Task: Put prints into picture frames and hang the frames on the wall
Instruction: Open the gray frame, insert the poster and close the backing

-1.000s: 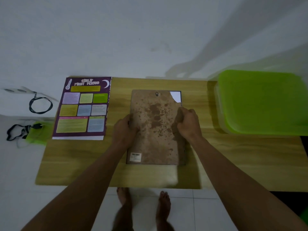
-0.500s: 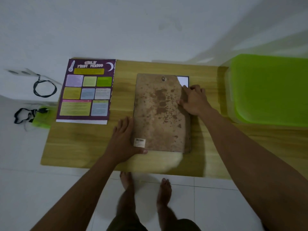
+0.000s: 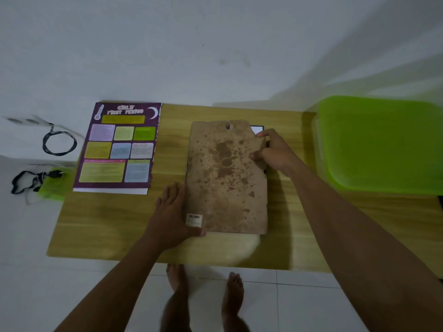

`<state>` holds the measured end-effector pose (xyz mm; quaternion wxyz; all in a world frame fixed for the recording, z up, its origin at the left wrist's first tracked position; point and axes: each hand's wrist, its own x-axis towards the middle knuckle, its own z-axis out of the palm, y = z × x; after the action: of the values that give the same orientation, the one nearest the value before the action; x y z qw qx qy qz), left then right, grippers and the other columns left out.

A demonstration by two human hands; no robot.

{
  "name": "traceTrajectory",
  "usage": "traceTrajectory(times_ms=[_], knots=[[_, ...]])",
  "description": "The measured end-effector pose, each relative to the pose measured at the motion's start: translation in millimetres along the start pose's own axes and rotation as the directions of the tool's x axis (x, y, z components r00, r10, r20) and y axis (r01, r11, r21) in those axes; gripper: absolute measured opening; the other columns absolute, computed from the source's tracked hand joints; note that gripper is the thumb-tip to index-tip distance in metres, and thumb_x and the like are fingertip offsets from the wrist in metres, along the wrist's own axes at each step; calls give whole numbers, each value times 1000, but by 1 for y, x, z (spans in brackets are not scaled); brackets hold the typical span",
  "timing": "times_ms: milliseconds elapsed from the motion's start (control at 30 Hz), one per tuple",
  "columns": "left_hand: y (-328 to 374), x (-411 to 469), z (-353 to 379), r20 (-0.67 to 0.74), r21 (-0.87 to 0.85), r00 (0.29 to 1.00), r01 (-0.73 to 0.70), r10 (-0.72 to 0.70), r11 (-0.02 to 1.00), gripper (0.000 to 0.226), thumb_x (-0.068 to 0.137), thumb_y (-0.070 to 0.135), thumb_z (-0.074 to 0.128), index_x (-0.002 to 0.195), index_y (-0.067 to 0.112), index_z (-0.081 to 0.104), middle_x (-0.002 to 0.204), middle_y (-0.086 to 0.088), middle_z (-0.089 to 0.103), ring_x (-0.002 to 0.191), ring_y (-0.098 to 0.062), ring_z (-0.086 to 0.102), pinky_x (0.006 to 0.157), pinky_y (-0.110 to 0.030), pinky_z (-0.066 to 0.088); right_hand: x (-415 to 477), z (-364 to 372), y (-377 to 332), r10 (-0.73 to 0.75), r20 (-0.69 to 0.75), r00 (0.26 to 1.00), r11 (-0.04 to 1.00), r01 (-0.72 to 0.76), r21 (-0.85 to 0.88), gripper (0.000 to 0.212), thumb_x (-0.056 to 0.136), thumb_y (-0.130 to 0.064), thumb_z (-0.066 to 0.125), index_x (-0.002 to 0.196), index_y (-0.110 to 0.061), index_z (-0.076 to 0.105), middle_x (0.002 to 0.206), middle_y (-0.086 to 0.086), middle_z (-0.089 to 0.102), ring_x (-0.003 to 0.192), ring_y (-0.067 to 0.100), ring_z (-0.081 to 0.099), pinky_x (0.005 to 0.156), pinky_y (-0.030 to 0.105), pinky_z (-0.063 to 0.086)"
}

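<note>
Two bare feet [image 3: 177, 277] are standing on the tiled floor [image 3: 311, 303], just short of the wooden counter [image 3: 100, 224]. Nearest the person on the counter, the left hand [image 3: 171, 216] is lying flat with its fingers straight and released. It is bracing the lower left corner of the picture frame [image 3: 187, 164], with the thumb running under the near edge beside a small white label [image 3: 193, 220].

The picture frame is lying face down in the middle of the counter, with its stained brown backing board [image 3: 225, 185] facing up. Further along, the right hand [image 3: 273, 149] is grasping the board's right edge, fingers curled beneath it and thumb pressing on top. The board seems to be lifting slightly there, and a white corner [image 3: 257, 128] is showing under it at the far right. A small metal hanger [image 3: 227, 126] is sitting at the board's far edge.

The purple print [image 3: 119, 147] is lying face up on the counter to the left of the frame, apart from it. A green-lidded tub [image 3: 378, 144] is sitting at the right end. No frame is hanging on the part of the wall [image 3: 191, 56] that is showing.

By my judgement the task is sitting at an early stage, with the back only now being opened. Removing the board, laying the print in, closing the back and hanging the frame are all remaining. I cannot tell whether more prints or frames are waiting.
</note>
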<state>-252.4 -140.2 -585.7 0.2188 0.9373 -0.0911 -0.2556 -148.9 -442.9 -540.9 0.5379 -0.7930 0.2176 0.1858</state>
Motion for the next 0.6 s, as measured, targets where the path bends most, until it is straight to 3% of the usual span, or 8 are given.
traceTrajectory(times_ms=[100,200,300,367,467,533,600], knots=[[3,0,-1,1,3,1000,15,-15,1000,144,55,72,75,151,20,-20,161,-4,-16,146,-23,-18,119,-48,-3,-10,1,4,23,28,999,982,-28,185,65,84,9,66,133,-24,40,124,7,57,108,25,60,72,34,55],[4,3,-3,18,-10,999,32,-32,999,145,56,69,77,151,18,-19,161,-5,-15,147,-25,-17,120,-51,1,-15,4,13,47,42,998,947,-58,316,63,83,10,65,130,-22,39,126,10,62,109,25,62,77,38,55],[5,2,-5,36,-23,999,41,-40,999,147,54,68,79,152,17,-18,162,-4,-13,148,-24,-15,120,-52,3,-22,5,27,46,122,991,936,-86,341,73,88,12,58,141,-35,40,124,7,67,113,26,63,89,43,55],[7,2,-7,46,-63,997,57,-54,996,145,53,75,74,153,17,-14,162,-1,-10,148,-24,-12,120,-52,6,-29,6,34,48,130,990,936,-90,340,82,93,13,52,149,-43,32,128,3,66,115,22,63,94,46,53],[9,6,-9,-69,-113,994,72,-80,991,115,66,83,50,154,19,11,160,-3,20,147,-28,15,115,-56,25,-33,9,40,32,89,996,929,-62,364,83,95,13,48,151,-44,28,136,-2,61,123,18,59,104,50,47],[13,8,-11,-194,-152,977,58,-88,987,82,78,68,49,144,20,37,143,-5,47,132,-28,42,103,-51,42,-36,10,40,26,68,997,922,-50,384,82,95,13,47,151,-44,28,136,-3,62,124,18,59,107,49,44],[21,11,-16,-266,-175,957,71,-117,982,58,85,50,56,135,21,49,131,-7,56,118,-29,51,96,-48,47,-37,11,38,24,58,998,918,-45,395,82,96,12,46,151,-45,28,137,-2,61,125,18,58,107,48,44]])
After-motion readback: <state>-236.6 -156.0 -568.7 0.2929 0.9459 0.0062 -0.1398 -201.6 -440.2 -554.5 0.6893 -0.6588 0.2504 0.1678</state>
